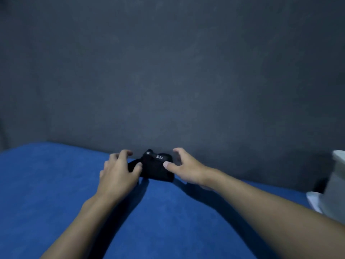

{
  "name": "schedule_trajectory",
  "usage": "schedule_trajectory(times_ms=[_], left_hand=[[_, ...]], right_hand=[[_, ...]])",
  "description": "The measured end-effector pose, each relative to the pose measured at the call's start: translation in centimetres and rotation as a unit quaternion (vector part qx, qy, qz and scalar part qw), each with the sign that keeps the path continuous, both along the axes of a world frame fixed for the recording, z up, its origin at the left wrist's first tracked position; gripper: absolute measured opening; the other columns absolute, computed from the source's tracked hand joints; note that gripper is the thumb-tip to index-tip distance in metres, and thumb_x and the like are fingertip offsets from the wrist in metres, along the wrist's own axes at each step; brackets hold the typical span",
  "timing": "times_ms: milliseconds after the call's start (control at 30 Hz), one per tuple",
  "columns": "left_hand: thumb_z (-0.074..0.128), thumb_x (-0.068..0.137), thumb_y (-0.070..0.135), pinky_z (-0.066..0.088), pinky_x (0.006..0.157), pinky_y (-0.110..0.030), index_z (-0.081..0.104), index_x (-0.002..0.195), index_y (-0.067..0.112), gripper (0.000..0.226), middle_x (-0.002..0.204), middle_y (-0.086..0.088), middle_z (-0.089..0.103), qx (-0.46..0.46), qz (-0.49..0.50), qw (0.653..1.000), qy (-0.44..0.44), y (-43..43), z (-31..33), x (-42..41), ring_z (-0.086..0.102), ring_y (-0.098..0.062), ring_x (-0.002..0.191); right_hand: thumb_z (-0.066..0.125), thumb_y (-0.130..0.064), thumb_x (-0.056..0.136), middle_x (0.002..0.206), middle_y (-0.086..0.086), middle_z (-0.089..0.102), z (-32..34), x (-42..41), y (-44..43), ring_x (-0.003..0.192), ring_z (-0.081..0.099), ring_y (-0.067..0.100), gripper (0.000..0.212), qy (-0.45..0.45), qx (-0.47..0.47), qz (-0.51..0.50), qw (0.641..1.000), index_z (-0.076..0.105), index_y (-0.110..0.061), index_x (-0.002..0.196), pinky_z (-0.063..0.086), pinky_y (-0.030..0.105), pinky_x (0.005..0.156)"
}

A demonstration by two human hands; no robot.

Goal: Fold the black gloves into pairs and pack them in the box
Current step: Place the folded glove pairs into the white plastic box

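Black fabric, bundled: the gloves (155, 166) lie as one compact dark lump at 12 o'clock from my viewpoint, on the far part of the blue surface (56, 184), close to the grey wall (168, 71). White lettering (159, 157) faces up on the top of the lump. I cannot tell whether the surface is a bed or a padded worktop, nor how many gloves the lump contains.

The left hand (117, 174) sits at 9 o'clock of the gloves, fingers arched and apart, with the thumb resting on the flap that trails toward it. The right hand (186, 169) sits at 3 o'clock, fingers spread and lifted, with the thumb tip touching the near right edge. Neither hand is clamped on anything.

Handling, as I judge it: the gloves look light, soft and limp, so a fold is likely to spring open unless it is pinned flat. They are neither fragile nor slippery on this cloth. The stiffer lettered panel should hold its shape, while the loose flap at 9 o'clock will sag. I would take hold across the whole lump, thumb beneath and fingers over the lettered top, and tuck the flap in.

A pale box (336, 184) is partly in view at 3 o'clock, well apart from the gloves.
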State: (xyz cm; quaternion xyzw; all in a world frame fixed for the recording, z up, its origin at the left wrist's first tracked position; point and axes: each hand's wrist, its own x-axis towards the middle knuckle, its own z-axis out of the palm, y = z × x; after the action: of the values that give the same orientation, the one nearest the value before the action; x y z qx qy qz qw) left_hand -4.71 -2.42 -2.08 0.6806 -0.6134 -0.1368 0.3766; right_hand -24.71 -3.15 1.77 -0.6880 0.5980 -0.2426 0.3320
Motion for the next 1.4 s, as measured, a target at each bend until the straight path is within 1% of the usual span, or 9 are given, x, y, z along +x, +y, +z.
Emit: schedule_trajectory(times_ms=[133, 200, 300, 433, 533, 733, 1000, 1233, 1400], left_hand=[[0.052, 0.090, 0.059, 0.028, 0.105, -0.044, 0.048, 0.128, 0.032, 0.047, 0.114, 0.002, 0.069, 0.046, 0.009, 0.998, -0.029, -0.9, -0.8, 0.4, 0.054, -0.023, 0.121], [0.052, 0.089, 0.061, 0.024, 0.111, -0.046, 0.049, 0.124, 0.035, 0.044, 0.089, 0.013, 0.069, 0.041, 0.006, 0.999, -0.023, -1.0, -0.8, 0.3, 0.056, -0.018, 0.117], [0.055, 0.089, 0.060, 0.021, 0.115, -0.048, 0.051, 0.120, 0.035, 0.039, 0.065, 0.022, 0.055, 0.035, -0.008, 0.999, 0.000, -1.0, -0.4, 0.0, 0.057, -0.014, 0.111], [0.064, 0.085, 0.056, 0.030, 0.111, -0.046, 0.052, 0.107, 0.038, 0.030, 0.067, 0.021, 0.058, 0.019, -0.034, 0.999, 0.023, -1.0, -0.3, -0.3, 0.056, -0.009, 0.088], [0.076, 0.079, 0.043, 0.050, 0.087, -0.036, 0.057, 0.105, 0.035, 0.033, 0.077, 0.012, 0.068, 0.004, -0.082, 0.993, 0.084, -1.2, -0.5, -0.3, 0.065, -0.011, 0.081], [0.081, 0.079, 0.022, 0.048, 0.060, -0.012, 0.062, 0.103, 0.027, 0.031, 0.095, -0.003, 0.066, -0.025, -0.139, 0.969, 0.202, -0.6, 0.5, -1.7, 0.063, -0.010, 0.075], [0.079, 0.082, 0.015, 0.049, 0.052, -0.021, 0.066, 0.109, 0.022, 0.031, 0.105, -0.002, 0.070, -0.078, -0.199, 0.917, 0.336, 3.0, 5.2, -5.8, 0.067, -0.016, 0.072], [0.080, 0.078, 0.008, 0.052, 0.057, -0.020, 0.065, 0.113, 0.022, 0.040, 0.109, -0.002, 0.070, -0.109, -0.349, 0.897, 0.248, 7.1, 12.5, -12.0, 0.070, -0.018, 0.080], [0.080, 0.072, 0.009, 0.051, 0.060, -0.019, 0.066, 0.112, 0.023, 0.044, 0.109, -0.001, 0.068, -0.118, -0.456, 0.860, 0.197, 9.8, 17.8, -17.9, 0.068, -0.010, 0.073]], right_hand=[[0.063, -0.059, 0.080, 0.140, -0.005, 0.049, -1.5, 1.6, -2.0, 0.123, 0.050, 0.015, 0.078, -0.009, 0.007, -0.037, 0.999, 0.028, -0.034, 0.146, 0.038, 0.036, 0.108], [0.059, -0.076, 0.060, 0.125, -0.013, 0.060, -3.1, 1.7, -3.4, 0.121, 0.055, 0.018, 0.062, 0.014, -0.008, -0.054, 0.998, 0.044, -0.055, 0.117, 0.035, 0.046, 0.111], [0.059, -0.076, 0.050, 0.105, -0.016, 0.066, -4.2, 1.5, -4.5, 0.109, 0.061, 0.015, 0.053, 0.006, -0.020, -0.054, 0.998, 0.050, -0.051, 0.096, 0.042, 0.045, 0.104], [0.077, -0.049, 0.060, 0.100, -0.009, 0.066, -2.5, 1.8, -2.8, 0.097, 0.063, 0.012, 0.048, -0.024, -0.028, -0.031, 0.999, 0.056, -0.035, 0.101, 0.051, 0.040, 0.095], [0.080, -0.017, 0.076, 0.107, 0.001, 0.063, -1.9, 1.4, -1.9, 0.094, 0.062, 0.013, 0.046, -0.038, -0.014, 0.001, 0.999, 0.055, -0.021, 0.115, 0.056, 0.029, 0.083], [0.078, -0.013, 0.079, 0.109, 0.001, 0.061, -0.6, -0.4, 0.2, 0.085, 0.059, 0.010, 0.048, -0.058, -0.039, 0.013, 0.997, 0.053, -0.021, 0.119, 0.048, 0.013, 0.056], [0.081, -0.018, 0.077, 0.116, -0.005, 0.062, 5.2, -5.6, 5.8, 0.102, 0.064, 0.010, 0.058, -0.067, -0.055, 0.024, 0.996, 0.050, -0.026, 0.125, 0.055, 0.024, 0.087], [0.079, -0.047, 0.076, 0.125, -0.002, 0.063, 11.5, -13.1, 12.2, 0.113, 0.063, 0.008, 0.075, -0.048, -0.030, 0.068, 0.996, 0.041, -0.033, 0.140, 0.048, 0.032, 0.102], [0.065, -0.038, 0.092, 0.119, 0.006, 0.069, 14.6, -18.1, 16.7, 0.112, 0.065, 0.020, 0.045, -0.121, -0.085, 0.007, 0.989, 0.051, -0.028, 0.133, 0.049, 0.039, 0.099]])
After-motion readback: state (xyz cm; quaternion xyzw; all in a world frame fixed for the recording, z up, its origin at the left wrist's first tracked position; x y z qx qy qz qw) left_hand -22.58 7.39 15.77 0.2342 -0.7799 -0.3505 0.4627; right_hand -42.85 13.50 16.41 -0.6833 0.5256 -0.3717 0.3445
